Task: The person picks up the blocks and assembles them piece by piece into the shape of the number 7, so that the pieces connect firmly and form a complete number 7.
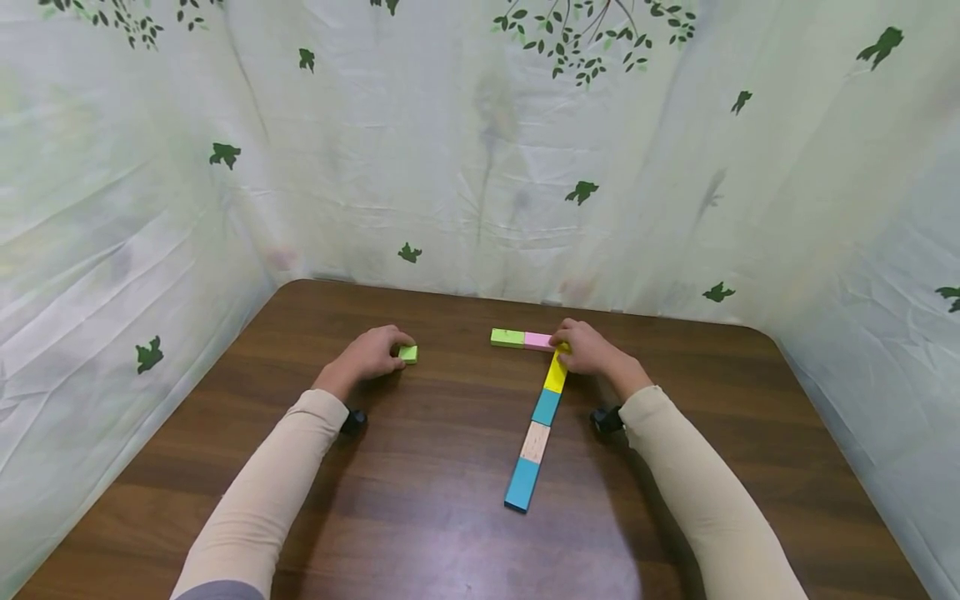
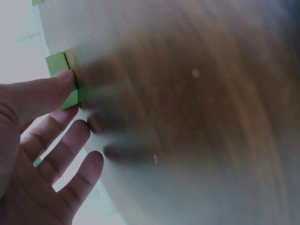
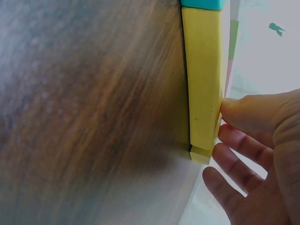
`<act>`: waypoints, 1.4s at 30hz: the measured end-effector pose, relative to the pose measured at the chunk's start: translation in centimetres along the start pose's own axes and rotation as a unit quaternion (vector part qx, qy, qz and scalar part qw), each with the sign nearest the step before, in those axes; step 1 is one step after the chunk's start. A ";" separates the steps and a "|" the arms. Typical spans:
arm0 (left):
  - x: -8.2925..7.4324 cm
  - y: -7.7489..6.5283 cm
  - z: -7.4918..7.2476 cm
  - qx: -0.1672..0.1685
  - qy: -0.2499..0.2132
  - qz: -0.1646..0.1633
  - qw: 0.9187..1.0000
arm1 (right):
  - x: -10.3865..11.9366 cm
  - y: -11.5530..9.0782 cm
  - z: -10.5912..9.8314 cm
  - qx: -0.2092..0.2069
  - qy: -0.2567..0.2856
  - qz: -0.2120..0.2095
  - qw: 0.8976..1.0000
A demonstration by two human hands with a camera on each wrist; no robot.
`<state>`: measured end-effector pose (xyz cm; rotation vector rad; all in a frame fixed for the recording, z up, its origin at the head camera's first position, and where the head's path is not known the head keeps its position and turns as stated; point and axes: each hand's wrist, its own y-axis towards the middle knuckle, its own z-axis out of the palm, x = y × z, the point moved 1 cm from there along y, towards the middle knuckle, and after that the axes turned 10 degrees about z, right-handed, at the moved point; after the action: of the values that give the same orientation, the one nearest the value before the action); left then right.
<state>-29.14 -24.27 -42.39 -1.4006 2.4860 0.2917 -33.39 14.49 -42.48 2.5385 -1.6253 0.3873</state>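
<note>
My left hand (image 1: 367,354) pinches a light-green wooden block (image 1: 408,355) at the table's far left, with the thumb on its near face and the other fingers spread in the left wrist view. Over on the right, my right hand (image 1: 592,348) grips the far end of a yellow block (image 1: 555,377) between thumb and fingers. A pink block (image 1: 537,341) meets this end, partly covered by the fingertips, and another light-green block (image 1: 507,337) adjoins its left side. In the right wrist view, a small yellow end (image 3: 200,153) shows past the long yellow face.
From the yellow block a line runs toward me: a teal block (image 1: 546,407), a pale wood-coloured block (image 1: 536,442) and a blue block (image 1: 521,485). They lie on a brown wooden table (image 1: 420,500). A white leaf-printed curtain (image 1: 450,167) hangs around its far and side edges.
</note>
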 end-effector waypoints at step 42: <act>-5.2 7.5 3.9 -0.106 -0.104 -0.091 0.985 | -0.2 0.0 0.2 -0.010 -0.003 -0.015 1.000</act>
<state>-32.47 -15.10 -44.04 -1.5767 2.1930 0.6443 -33.44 14.58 -42.76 2.5485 -1.5818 0.3591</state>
